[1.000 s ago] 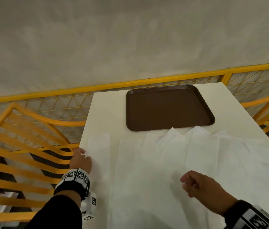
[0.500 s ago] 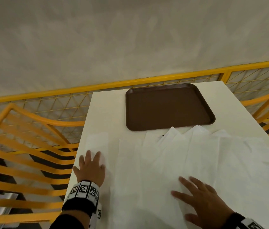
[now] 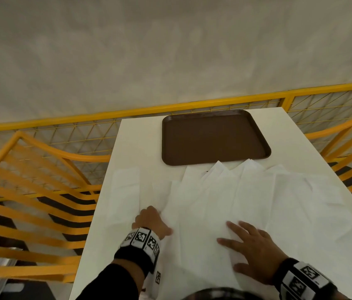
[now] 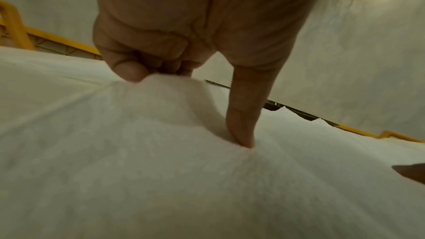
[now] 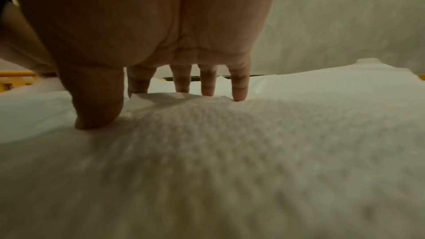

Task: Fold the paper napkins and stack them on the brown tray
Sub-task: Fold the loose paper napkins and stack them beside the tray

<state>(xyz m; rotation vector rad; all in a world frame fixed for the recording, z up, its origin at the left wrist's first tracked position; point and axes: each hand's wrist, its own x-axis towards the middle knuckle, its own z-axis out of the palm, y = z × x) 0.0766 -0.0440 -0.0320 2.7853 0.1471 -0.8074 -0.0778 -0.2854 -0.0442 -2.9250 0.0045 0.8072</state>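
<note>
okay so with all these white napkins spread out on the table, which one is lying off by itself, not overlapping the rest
The napkin at the far left, beside the table's left edge. It lies flat and apart, while the other napkins overlap in a fan below the brown tray.

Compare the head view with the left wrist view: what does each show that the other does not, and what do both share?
Only the head view shows the whole brown tray, bare, the white table and the right hand spread flat on the napkins.
Only the left wrist view shows the left hand gathering a napkin under curled fingers, with one finger pressing down.
Both show the napkins, the left hand and the yellow railing.
</note>
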